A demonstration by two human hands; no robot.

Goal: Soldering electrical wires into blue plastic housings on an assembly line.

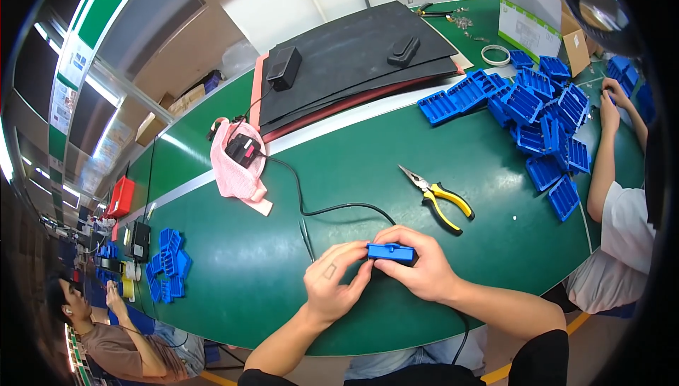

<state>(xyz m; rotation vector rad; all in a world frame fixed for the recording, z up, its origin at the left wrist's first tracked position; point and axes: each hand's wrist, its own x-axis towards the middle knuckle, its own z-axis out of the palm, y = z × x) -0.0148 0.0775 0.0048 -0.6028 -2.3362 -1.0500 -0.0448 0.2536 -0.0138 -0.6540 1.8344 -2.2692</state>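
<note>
The left hand [331, 283] and the right hand [417, 262] meet above the near edge of the green counter [368, 166]. Between them sits one small blue plastic part [390, 252], held level. The right hand's fingers are closed around its right end, thumb under and fingers over. The left hand's fingertips [361, 248] pinch its left end; the rest of that hand is loosely curled.

One pair of yellow-handled pliers [438, 198] lies on the counter just beyond the right hand, its jaws shut and pointing away to the left. One black cable [332, 209] runs from near the hands up to a black device [242, 150] resting on a pink cloth [237, 177].

Farther back lies a stack of black mats [353, 60] carrying two black objects: one boxy block [283, 67] and one oblong piece [403, 50]. One roll of white tape [496, 55] and one open cardboard box [537, 21] stand at the far right.

A large heap of blue trays [537, 117] covers the right side of the counter; the count cannot be told exactly, as they overlap. A second, smaller group of blue trays [168, 266] lies at the left edge.

Two other people are at the counter: one person's arm [605, 159] reaches in at the right, and one person [106, 336] sits at the lower left.
</note>
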